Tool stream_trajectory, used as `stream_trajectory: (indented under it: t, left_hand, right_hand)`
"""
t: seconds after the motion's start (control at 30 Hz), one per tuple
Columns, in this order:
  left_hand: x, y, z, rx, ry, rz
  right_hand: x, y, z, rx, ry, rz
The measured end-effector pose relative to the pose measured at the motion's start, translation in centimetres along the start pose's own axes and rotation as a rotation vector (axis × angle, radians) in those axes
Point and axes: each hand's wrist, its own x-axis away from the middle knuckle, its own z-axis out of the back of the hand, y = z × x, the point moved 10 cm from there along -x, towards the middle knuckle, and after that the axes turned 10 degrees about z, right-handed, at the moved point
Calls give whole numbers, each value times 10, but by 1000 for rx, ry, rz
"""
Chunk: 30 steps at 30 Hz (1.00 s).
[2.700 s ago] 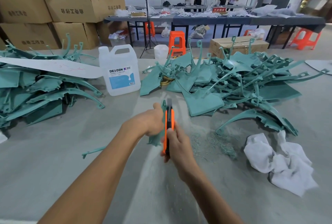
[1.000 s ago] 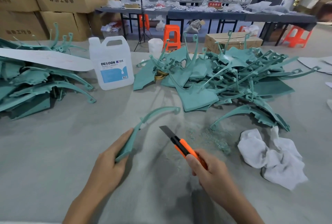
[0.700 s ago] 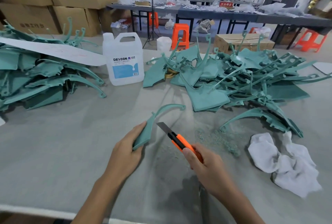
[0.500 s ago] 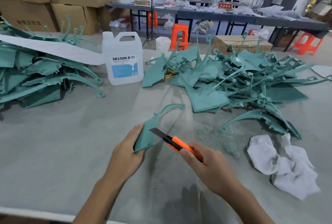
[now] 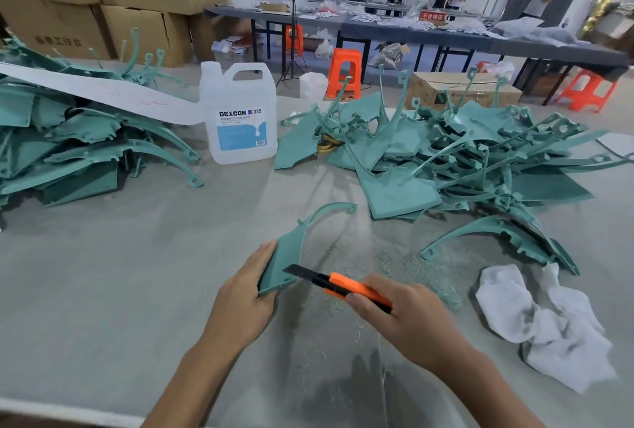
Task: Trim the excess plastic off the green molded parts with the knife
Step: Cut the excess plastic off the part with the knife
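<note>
left hand [image 5: 240, 304] holds the wide flat end of one green part [image 5: 286, 261], its fingers [image 5: 262, 257] clamped round the part's left edge. the part sits in front of the jug [image 5: 240, 118], nearer the person, with its thin curved arm reaching up and away toward the jug side. can't tell if the arm tip touches the worktop [image 5: 103, 290]. right hand [image 5: 408, 318] is wrapped tight round the orange knife [image 5: 346, 287], and the blade [image 5: 296, 270] is out with its tip at the part's lower right edge. reads as the start of a trim pass on that edge. to do it well: lay the blade shallow along the edge so it shaves the flash and doesn't bite into the moulded face, use short light strokes, and run them away from the left thumb, which is close to the cut line. brace the wide end firmly, since the thin arm looks likely to flex. a big heap of green parts [image 5: 446, 153] lies right of the jug and another stack [image 5: 68, 153] left of it, so plenty is left. green shavings [image 5: 411, 266] lie front-right of the jug, with a white cloth [image 5: 535, 321] further right.
</note>
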Motion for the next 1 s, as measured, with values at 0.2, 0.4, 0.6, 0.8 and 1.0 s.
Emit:
stream_trajectory:
  t: [0.2,0.4,0.6,0.8,1.0]
  left_hand:
    - [-2,-1,-2,2,9,28]
    - [1,-2,-8,-54,-16,-8]
    - [-6,-8,-3,31,22,70]
    - [-10,-8,-5,44,29,100]
    - [-9,-10,-2,58,37,117]
  right_hand:
    - [-17,6,9,57,15,55]
    - [-34,18,21,157,34,52]
    - [-62,30,12,113,40,45]
    - [-86,40,10,58,41,50]
    - [-98,42,14,73,4,76]
